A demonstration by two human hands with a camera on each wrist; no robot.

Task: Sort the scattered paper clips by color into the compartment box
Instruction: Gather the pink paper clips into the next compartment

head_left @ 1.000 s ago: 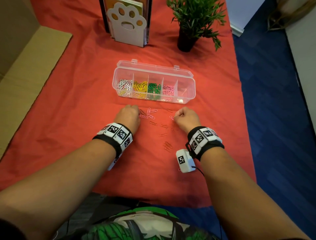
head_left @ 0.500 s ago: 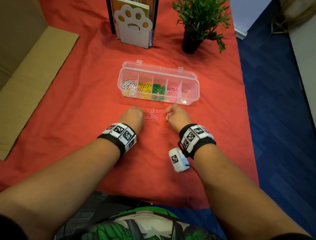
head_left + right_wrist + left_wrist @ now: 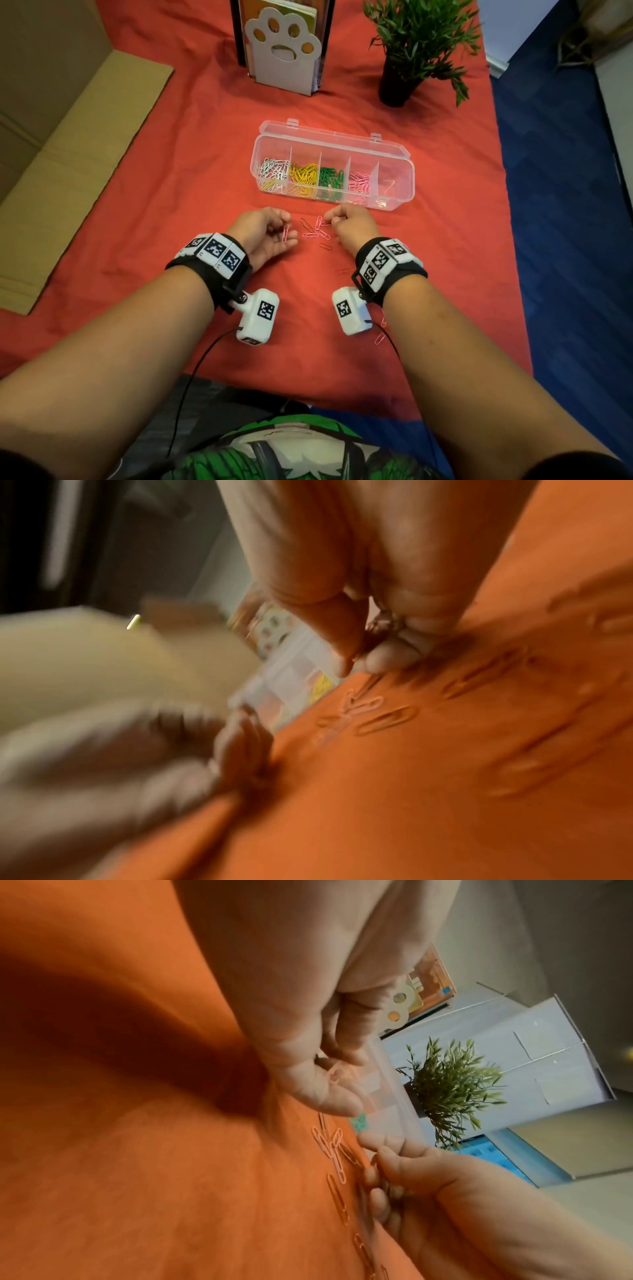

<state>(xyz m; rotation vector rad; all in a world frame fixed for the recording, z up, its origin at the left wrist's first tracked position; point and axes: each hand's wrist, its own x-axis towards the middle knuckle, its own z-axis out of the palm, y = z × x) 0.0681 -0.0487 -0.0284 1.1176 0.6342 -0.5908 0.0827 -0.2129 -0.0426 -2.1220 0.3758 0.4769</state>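
The clear compartment box lies open on the red cloth, holding white, yellow, green and pink clips, left to right, with very few in the right end cell. Loose pink paper clips and red ones lie just in front of it, between my hands. My left hand is turned palm-up, and its curled fingers hold a pink paper clip, also seen in the left wrist view. My right hand is curled over the pile, its fingertips pinching a clip on the cloth.
A paw-shaped book stand and a potted plant stand behind the box. Flattened cardboard lies at the left. The table edge and blue floor run along the right. More pink clips lie by my right wrist.
My left hand has turned from knuckles-up to palm-up with a pink clip in it. My right hand has moved left and forward onto the pink clips.
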